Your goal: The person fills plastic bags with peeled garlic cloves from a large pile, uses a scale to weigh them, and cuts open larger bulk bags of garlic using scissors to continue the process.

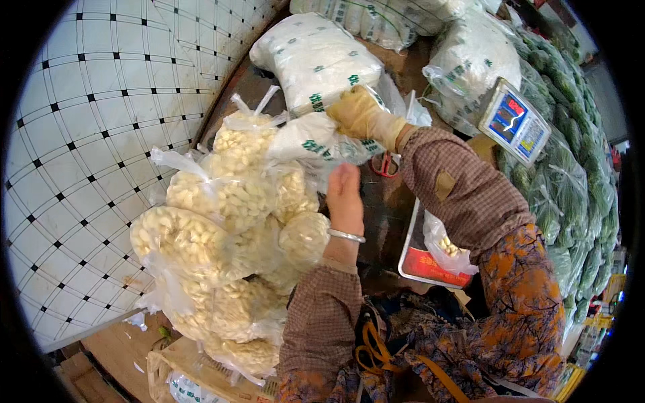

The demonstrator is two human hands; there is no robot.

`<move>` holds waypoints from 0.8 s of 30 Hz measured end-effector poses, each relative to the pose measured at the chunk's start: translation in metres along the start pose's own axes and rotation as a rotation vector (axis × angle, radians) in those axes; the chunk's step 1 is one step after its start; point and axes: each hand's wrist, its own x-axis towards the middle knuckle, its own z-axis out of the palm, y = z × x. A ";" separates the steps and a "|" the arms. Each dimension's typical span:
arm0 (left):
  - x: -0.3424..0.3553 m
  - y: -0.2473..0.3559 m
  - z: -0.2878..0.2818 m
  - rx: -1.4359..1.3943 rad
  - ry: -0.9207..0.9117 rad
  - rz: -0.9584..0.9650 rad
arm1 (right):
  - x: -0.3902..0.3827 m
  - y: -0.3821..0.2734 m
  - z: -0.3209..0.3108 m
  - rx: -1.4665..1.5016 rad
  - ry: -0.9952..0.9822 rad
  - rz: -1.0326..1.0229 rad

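Note:
My right hand (366, 117), in a yellowish glove, is closed on the end of a white plastic bag (312, 140) with green print. The bag stretches left from the glove, its far end against clear bags of peeled garlic cloves (232, 185). Just below it is my bare left hand (345, 191), with a silver bangle on the wrist. Its fingers point away from me and are mostly hidden, so their grip does not show. Red-handled scissors (384, 165) lie under my right wrist.
A scale's tray (440, 272) holds a small bag of cloves (443, 245), with its lit display (516, 122) beyond my right sleeve. Large white printed sacks (322, 57) stand behind. Bagged long green vegetables (568, 174) are piled right; a tiled wall (101, 148) rises left.

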 end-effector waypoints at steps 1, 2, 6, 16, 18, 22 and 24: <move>0.001 0.001 0.000 -0.142 0.076 -0.046 | -0.006 0.003 -0.018 0.023 0.068 -0.009; 0.003 0.000 -0.003 -0.215 0.107 -0.087 | -0.014 0.010 -0.037 0.014 0.065 -0.001; 0.012 -0.005 -0.013 -0.404 0.009 -0.203 | -0.067 0.028 -0.108 0.236 0.415 0.181; -0.089 0.019 -0.010 -0.434 -0.510 -0.039 | -0.187 -0.011 -0.132 1.801 0.195 0.566; -0.117 0.024 -0.015 -0.573 -0.618 -0.189 | -0.186 -0.013 -0.108 1.508 0.067 0.591; -0.133 -0.003 -0.024 -0.481 -0.625 -0.344 | -0.183 -0.026 -0.037 0.964 0.005 0.274; -0.116 -0.052 -0.092 -0.627 -0.714 -0.503 | -0.192 -0.041 -0.013 0.979 -0.053 0.258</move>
